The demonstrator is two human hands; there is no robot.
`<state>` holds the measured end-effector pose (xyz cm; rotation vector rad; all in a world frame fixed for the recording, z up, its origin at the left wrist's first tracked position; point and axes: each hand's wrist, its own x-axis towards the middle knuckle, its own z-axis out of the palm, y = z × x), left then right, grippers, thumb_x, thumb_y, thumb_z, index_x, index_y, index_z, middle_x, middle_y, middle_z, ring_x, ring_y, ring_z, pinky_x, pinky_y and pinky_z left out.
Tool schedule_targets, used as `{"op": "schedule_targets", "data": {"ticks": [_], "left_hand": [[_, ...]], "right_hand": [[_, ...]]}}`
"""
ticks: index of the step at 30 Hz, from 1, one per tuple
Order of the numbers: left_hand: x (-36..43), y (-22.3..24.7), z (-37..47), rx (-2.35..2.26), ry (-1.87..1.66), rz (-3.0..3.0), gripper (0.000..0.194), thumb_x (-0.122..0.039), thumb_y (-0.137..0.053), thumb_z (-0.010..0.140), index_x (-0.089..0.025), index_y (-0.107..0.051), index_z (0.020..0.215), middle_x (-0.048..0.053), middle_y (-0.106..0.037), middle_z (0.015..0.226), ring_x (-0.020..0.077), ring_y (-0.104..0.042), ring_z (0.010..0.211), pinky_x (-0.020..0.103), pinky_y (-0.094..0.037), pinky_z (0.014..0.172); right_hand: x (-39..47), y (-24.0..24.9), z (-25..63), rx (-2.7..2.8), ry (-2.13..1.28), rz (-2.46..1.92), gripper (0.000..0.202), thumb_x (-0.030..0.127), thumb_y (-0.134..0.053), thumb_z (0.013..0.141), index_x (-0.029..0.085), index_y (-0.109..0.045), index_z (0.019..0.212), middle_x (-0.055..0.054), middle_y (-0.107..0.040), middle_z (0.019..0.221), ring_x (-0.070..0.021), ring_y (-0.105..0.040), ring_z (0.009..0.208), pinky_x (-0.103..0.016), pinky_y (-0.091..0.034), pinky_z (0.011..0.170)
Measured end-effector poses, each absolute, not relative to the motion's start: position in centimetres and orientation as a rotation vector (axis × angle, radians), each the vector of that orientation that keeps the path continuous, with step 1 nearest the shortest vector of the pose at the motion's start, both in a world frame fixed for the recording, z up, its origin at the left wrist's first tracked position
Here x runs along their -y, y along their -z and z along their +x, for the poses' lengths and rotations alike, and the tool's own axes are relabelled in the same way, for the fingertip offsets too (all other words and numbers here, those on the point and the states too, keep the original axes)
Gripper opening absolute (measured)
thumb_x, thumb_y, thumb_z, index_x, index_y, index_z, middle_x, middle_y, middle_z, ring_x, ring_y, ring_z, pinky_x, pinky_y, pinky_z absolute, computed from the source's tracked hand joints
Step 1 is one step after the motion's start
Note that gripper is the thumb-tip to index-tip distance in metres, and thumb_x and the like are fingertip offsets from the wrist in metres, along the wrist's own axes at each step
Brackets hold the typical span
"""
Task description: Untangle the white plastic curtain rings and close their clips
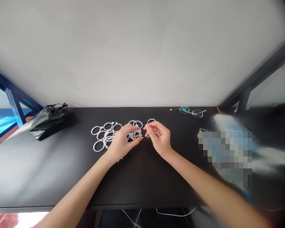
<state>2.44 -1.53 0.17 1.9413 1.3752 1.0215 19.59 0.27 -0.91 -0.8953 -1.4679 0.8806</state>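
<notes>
Several white plastic rings (98,146) with small knobs lie grouped on the black table, left of the middle. My left hand (120,141) reaches over this group, thumb and fingers apart in a curved shape. More white rings (135,134) show in the gap between its thumb and fingers; whether it touches any is unclear. Close to its fingertips is my right hand (160,137), closed in a pinch, and anything in that pinch is too small to make out. Just behind the right hand lies a single white ring (151,120), partly hidden by the fingers.
A crumpled black plastic bag (49,119) sits at the back left. Wire-framed glasses (191,112) rest near the wall at the back right. On the right are a white and blue package (230,123) and a blurred-out item (224,155). White cables (175,215) hang below the front edge.
</notes>
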Motion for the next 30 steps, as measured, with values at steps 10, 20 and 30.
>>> {"op": "schedule_targets", "data": {"ticks": [10,20,30], "left_hand": [[1.4,0.48,2.36,-1.337,-0.904,2.112,0.027,-0.025,-0.066,0.082,-0.023,-0.064,0.109,0.005,-0.068,0.104,0.0247,-0.059,0.1,0.041,-0.047,0.089],[1.38,0.43,2.41,-1.31,-0.881,2.189,0.025,-0.021,-0.065,0.083,-0.023,-0.063,0.107,0.004,-0.068,0.102,0.023,-0.058,0.095,0.042,-0.044,0.09],[1.68,0.19,2.6,-1.355,-0.737,2.414,0.015,-0.017,-0.059,0.086,-0.021,-0.061,0.099,0.003,-0.065,0.096,0.0222,-0.056,0.092,0.043,-0.041,0.092]], "right_hand": [[-0.37,0.89,19.67,1.514,-0.893,-0.862,0.017,0.03,-0.061,0.089,0.018,-0.061,0.077,-0.002,-0.063,0.074,-0.0109,-0.06,0.055,-0.025,-0.051,0.056],[-0.37,1.13,19.57,1.579,-0.877,-0.841,0.015,0.028,-0.06,0.089,0.018,-0.061,0.078,-0.001,-0.063,0.07,-0.0106,-0.058,0.052,-0.025,-0.052,0.053],[-0.1,1.39,19.33,1.82,-0.622,-0.713,0.012,0.019,-0.056,0.088,0.019,-0.06,0.077,0.001,-0.059,0.065,-0.0103,-0.055,0.056,-0.024,-0.049,0.055]]}}
